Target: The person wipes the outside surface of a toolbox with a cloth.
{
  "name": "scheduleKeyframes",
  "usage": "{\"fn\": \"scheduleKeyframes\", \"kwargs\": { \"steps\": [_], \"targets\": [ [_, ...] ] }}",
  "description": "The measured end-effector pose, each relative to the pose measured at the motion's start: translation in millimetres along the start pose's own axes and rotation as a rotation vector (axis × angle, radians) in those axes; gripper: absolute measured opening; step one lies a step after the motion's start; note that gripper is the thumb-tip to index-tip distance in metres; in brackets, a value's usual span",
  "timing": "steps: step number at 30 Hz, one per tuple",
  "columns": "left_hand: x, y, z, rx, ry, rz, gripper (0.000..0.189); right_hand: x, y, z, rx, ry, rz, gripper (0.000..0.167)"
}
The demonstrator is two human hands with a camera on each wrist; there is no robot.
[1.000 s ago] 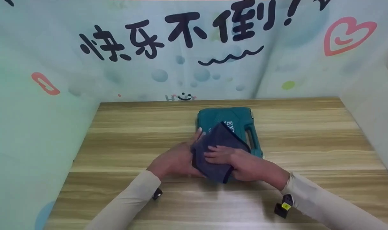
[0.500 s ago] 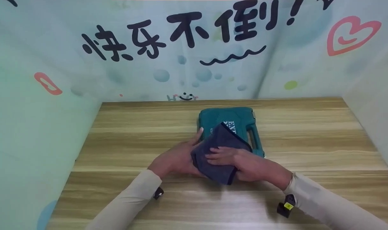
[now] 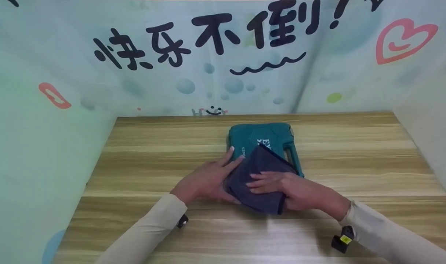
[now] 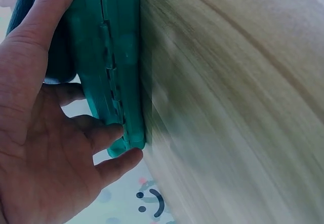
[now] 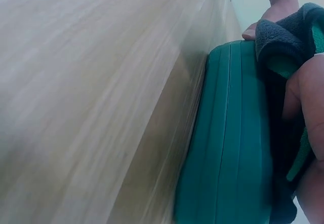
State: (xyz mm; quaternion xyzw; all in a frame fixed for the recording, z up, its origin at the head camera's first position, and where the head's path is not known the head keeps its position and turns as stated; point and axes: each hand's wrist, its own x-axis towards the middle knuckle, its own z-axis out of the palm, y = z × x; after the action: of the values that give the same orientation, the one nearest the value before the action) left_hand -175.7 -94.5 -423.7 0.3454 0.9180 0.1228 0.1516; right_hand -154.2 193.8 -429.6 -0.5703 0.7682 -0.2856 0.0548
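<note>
A teal plastic case [image 3: 257,132] with white lettering and a side handle [image 3: 294,159] lies flat on the wood-grain table. Over its near half is spread a dark blue-grey cloth [image 3: 258,161] with a black border. My right hand [image 3: 290,187] holds this cloth down on the lid, fingers laid across it; the right wrist view shows the cloth [image 5: 286,34] bunched, with a bent digit in its folds. My left hand [image 3: 206,179] grips the case's near-left corner, thumb at the near edge. In the left wrist view its other fingers lie along the hinged side [image 4: 121,67].
The table [image 3: 153,161] carries the case near its middle. Behind it hangs a pale printed backdrop [image 3: 153,84] with black characters, and similar panels stand at left and right. A black wrist camera [image 3: 343,239] hangs under the right sleeve.
The right hand and cloth have slid right and slightly nearer, uncovering more of the lid's left part and the left hand's index finger. The case and left hand stay in place.
</note>
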Motion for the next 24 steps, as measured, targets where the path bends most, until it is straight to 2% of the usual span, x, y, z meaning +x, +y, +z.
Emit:
{"fn": "scheduleKeyframes", "kwargs": {
  "steps": [7,13,21,24],
  "targets": [
    [-0.8,2.5,-2.0,-0.028,-0.044,-0.041,0.124,-20.1,3,-8,0.055,0.038,0.042,0.038],
    [-0.1,0.1,0.6,-0.026,-0.04,-0.03,0.124,-36.1,8,-11,0.078,0.106,0.032,0.032],
    [-0.3,1.6,-0.6,-0.087,-0.052,-0.037,0.125,-57.3,27,-13,0.107,0.274,-0.004,0.037],
    [-0.8,3.4,-2.3,-0.11,-0.065,-0.046,0.125,-63.6,38,-15,0.183,0.341,0.046,0.037]
  ]
}}
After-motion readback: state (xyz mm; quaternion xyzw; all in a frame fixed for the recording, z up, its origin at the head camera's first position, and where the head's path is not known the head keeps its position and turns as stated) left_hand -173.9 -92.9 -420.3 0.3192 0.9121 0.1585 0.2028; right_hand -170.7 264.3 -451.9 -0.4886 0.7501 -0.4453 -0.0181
